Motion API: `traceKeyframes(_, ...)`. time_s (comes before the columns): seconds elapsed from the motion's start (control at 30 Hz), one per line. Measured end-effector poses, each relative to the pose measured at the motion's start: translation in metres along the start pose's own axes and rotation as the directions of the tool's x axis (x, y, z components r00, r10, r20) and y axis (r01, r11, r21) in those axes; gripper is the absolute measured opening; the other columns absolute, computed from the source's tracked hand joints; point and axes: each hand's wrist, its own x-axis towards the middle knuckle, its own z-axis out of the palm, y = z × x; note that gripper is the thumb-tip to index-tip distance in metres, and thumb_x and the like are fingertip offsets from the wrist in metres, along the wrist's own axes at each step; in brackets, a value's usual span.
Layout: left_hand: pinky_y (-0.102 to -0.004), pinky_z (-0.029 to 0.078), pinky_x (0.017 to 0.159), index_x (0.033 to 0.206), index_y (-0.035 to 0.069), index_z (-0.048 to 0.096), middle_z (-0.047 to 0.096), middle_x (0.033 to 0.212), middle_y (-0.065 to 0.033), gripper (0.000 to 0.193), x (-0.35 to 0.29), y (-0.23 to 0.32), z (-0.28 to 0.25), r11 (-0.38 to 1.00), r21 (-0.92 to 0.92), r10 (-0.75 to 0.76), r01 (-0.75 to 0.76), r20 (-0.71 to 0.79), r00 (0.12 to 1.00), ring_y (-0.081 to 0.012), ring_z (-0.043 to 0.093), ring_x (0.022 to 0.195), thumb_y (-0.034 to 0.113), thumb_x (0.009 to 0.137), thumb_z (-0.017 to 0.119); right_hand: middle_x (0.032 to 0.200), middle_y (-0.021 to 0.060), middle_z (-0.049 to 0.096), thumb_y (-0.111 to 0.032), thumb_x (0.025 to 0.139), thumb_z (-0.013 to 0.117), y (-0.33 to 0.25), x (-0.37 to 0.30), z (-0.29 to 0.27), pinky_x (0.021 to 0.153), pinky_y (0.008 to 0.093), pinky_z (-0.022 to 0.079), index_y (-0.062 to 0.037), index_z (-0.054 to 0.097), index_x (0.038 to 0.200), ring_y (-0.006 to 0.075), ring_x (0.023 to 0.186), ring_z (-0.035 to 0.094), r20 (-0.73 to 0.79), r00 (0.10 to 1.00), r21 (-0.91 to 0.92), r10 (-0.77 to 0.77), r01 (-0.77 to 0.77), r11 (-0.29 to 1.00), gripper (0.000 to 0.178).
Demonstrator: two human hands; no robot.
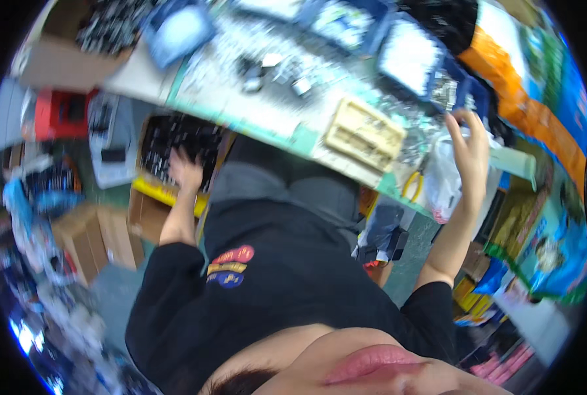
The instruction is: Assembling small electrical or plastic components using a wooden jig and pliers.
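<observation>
My left hand [185, 170] is over an open box of small black parts [165, 141], at the left below the table edge. Its fingers are spread and a little blurred; nothing shows in them. My right hand [472, 148] is raised at the table's right end, next to a blue bin of small metallic parts [444, 91]. Its thumb and bent fingers are apart, and I see nothing held. A cream-coloured block fixture with recessed slots [366, 133] lies near the front edge of the table, between my hands. Several small dark and silvery parts [283, 71] lie scattered beyond it.
Blue bins of pale parts [408, 54] line the table's far side. Yellow-handled pliers [412, 186] lie at the front edge beside a white plastic bag [442, 178]. Cardboard boxes [99, 237] and a red container [59, 114] stand at the left. Orange and blue sacks [524, 99] crowd the right.
</observation>
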Motion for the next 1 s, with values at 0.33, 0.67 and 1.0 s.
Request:
traceKeyframes(0.33,-0.0472,0.02,0.107,0.135,-0.002,0.026,0.018,0.141,-0.0255,0.068,0.011,0.024,-0.068,0.866,-0.498,-0.006,-0.038,-0.088,0.996,-0.0415,0.021,0.13,0.004,0.074,0.056,0.114,0.0118,0.056,-0.004,0.075,0.057,0.068,0.216,0.057,0.087,0.0392,0.045,-0.0102,0.059,0.114,0.0306,0.105,0.053,-0.146,0.906,-0.452,-0.397,0.296,0.841,0.039)
traceKeyframes(0.67,-0.0438,0.026,0.104,0.126,-0.005,0.034,0.029,0.133,-0.0261,0.054,0.011,0.089,-0.17,0.703,-0.546,0.285,-0.455,-0.37,0.884,-0.0421,0.029,0.124,-0.004,0.075,0.051,0.097,0.0033,0.056,-0.014,0.079,0.057,0.06,0.274,0.082,0.077,0.0319,0.045,-0.0135,0.063,0.09,0.0183,0.097,0.056,0.032,0.884,-0.812,-0.467,0.296,0.504,0.013)
traceKeyframes(1.0,-0.0371,0.043,0.078,0.107,0.002,0.051,0.054,0.103,-0.0156,0.037,0.036,0.151,-0.257,0.413,-0.316,0.423,-0.854,-0.764,0.487,-0.0315,0.053,0.091,-0.002,0.073,0.065,0.099,0.0174,0.061,-0.006,0.07,0.064,0.028,0.196,0.036,0.092,0.0381,0.04,-0.0055,0.059,0.101,0.0279,0.098,0.058,-0.47,0.752,-0.125,-0.462,0.461,0.879,0.031)
